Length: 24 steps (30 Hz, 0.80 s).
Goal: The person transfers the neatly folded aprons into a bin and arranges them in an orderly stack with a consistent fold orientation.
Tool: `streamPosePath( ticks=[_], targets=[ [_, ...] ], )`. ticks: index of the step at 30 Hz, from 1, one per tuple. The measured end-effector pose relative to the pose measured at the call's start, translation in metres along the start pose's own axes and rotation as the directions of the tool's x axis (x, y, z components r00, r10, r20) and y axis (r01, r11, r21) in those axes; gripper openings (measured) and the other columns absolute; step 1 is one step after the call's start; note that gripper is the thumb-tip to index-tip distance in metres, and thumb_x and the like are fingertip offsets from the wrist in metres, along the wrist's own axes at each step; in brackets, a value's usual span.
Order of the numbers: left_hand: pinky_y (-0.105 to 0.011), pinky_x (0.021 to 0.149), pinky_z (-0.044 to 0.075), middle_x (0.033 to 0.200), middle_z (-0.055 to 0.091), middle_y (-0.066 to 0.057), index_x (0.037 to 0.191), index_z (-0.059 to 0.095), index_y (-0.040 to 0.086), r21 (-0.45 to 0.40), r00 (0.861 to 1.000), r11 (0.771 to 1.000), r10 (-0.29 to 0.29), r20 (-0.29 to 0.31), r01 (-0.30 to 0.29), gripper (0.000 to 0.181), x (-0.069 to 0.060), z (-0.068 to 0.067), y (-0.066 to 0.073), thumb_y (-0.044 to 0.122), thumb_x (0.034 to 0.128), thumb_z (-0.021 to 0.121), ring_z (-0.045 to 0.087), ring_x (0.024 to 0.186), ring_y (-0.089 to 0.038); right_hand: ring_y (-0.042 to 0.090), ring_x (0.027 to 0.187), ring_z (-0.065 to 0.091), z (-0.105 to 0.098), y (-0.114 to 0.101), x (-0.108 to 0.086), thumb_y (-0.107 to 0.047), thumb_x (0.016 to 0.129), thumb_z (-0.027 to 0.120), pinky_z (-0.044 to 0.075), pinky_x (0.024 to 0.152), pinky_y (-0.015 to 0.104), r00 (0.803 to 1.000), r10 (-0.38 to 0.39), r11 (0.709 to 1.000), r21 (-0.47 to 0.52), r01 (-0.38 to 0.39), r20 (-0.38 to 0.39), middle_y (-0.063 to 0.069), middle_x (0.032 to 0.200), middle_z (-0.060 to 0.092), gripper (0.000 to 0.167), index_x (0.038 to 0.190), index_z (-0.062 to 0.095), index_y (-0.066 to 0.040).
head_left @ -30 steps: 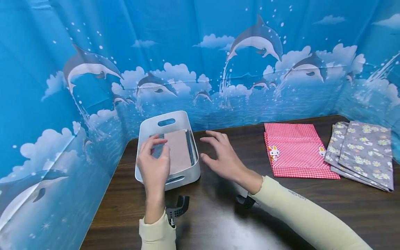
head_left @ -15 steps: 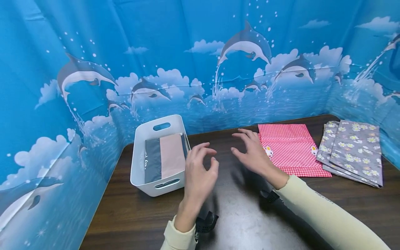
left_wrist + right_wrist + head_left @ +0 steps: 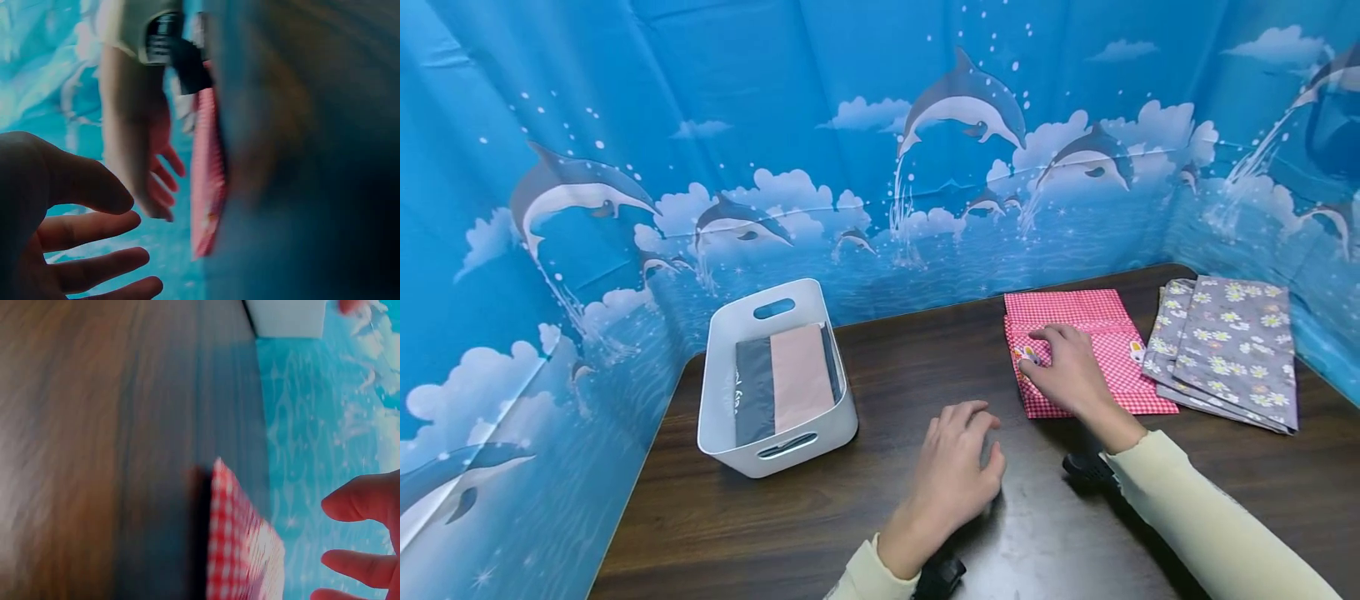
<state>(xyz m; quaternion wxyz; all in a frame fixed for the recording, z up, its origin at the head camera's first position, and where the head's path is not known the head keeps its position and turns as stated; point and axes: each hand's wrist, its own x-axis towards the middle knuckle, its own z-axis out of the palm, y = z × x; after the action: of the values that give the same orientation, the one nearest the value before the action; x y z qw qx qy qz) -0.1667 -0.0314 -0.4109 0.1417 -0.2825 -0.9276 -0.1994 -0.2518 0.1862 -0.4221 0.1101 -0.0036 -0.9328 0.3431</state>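
Observation:
In the head view my right hand (image 3: 1071, 375) is over the left part of a folded red-and-white checked cloth (image 3: 1120, 367) with rabbit figures; its fingers are relaxed and grip nothing. My left hand (image 3: 951, 467), loosely bent and holding nothing, is above the dark table between a white basket (image 3: 718, 417) and the cloth. The right wrist view has the checked cloth (image 3: 231, 550) below the spread fingers of my right hand (image 3: 369, 544). In the left wrist view, my left hand (image 3: 75, 225) has its fingers apart, with the cloth (image 3: 207, 181) beyond.
Inside the white basket at the left lie folded fabrics, one pink (image 3: 801, 375) and one dark grey with lettering (image 3: 754, 392). Folded grey daisy-print cloths (image 3: 1236, 350) lie at the right, beside the checked cloth. A blue dolphin-print curtain (image 3: 850, 125) stands behind the wooden table (image 3: 760, 525).
Both hands have moved right, away from the basket; the right one has reached the checked cloth. The head view has shifted slightly, and the contents of the basket are now uncovered by the left hand.

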Motion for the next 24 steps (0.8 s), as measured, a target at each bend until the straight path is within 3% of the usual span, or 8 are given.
streamPosePath(
  ticks=[5, 8, 14, 20, 24],
  targets=[
    [-0.037, 0.095, 0.055, 0.138, 0.071, -0.005, 0.116, 0.078, 0.016, 0.063, 0.994, 0.998, 0.019, 0.105, -0.026, 0.017, -0.006, 0.024, 0.005, 0.018, 0.0998, 0.071, 0.067, 0.124, -0.022, 0.057, 0.138, 0.043, -0.008, 0.02, -0.003, -0.026, 0.097, 0.072, 0.037, 0.112, 0.072, 0.999, 0.03, 0.995, -0.092, -0.031, -0.01, 0.038, 0.147, 0.054, 0.052, 0.137, 0.065, 0.008],
    [-0.038, 0.097, 0.055, 0.142, 0.069, -0.005, 0.125, 0.075, 0.016, 0.055, 0.987, 0.998, 0.011, 0.162, -0.02, 0.025, -0.009, 0.032, 0.007, 0.02, 0.0999, 0.071, 0.066, 0.126, -0.022, 0.061, 0.135, 0.044, -0.011, 0.029, -0.005, -0.03, 0.097, 0.073, 0.04, 0.109, 0.074, 0.998, 0.058, 0.983, -0.175, -0.053, 0.023, 0.041, 0.146, 0.051, 0.059, 0.138, 0.062, 0.011],
    [-0.041, 0.103, 0.055, 0.152, 0.063, -0.006, 0.142, 0.067, 0.017, 0.032, 0.967, 0.999, -0.014, 0.256, 0.006, 0.041, -0.015, 0.034, 0.006, 0.022, 0.1009, 0.069, 0.063, 0.132, -0.023, 0.063, 0.129, 0.049, -0.009, 0.037, -0.009, -0.04, 0.096, 0.073, 0.046, 0.103, 0.074, 0.979, 0.121, 0.957, -0.28, -0.072, 0.162, 0.044, 0.141, 0.053, 0.071, 0.137, 0.059, 0.016],
    [-0.042, 0.106, 0.053, 0.155, 0.061, -0.004, 0.145, 0.065, 0.02, 0.065, 0.954, 0.998, -0.015, 0.299, -0.005, 0.044, -0.012, 0.03, 0.004, 0.028, 0.1021, 0.068, 0.059, 0.136, -0.023, 0.061, 0.124, 0.052, -0.01, 0.033, -0.004, -0.042, 0.096, 0.074, 0.047, 0.099, 0.073, 0.98, 0.102, 0.945, -0.325, -0.042, 0.169, 0.043, 0.137, 0.056, 0.068, 0.132, 0.064, 0.014],
    [-0.043, 0.109, 0.051, 0.157, 0.059, -0.005, 0.149, 0.062, 0.018, 0.062, 0.948, 0.998, -0.038, 0.316, 0.019, 0.047, -0.01, 0.028, 0.002, 0.029, 0.1035, 0.067, 0.058, 0.137, -0.024, 0.06, 0.126, 0.051, -0.01, 0.03, -0.001, -0.042, 0.096, 0.074, 0.047, 0.102, 0.073, 0.979, 0.093, 0.946, -0.322, -0.031, 0.179, 0.042, 0.14, 0.055, 0.068, 0.134, 0.064, 0.013]
  ],
)
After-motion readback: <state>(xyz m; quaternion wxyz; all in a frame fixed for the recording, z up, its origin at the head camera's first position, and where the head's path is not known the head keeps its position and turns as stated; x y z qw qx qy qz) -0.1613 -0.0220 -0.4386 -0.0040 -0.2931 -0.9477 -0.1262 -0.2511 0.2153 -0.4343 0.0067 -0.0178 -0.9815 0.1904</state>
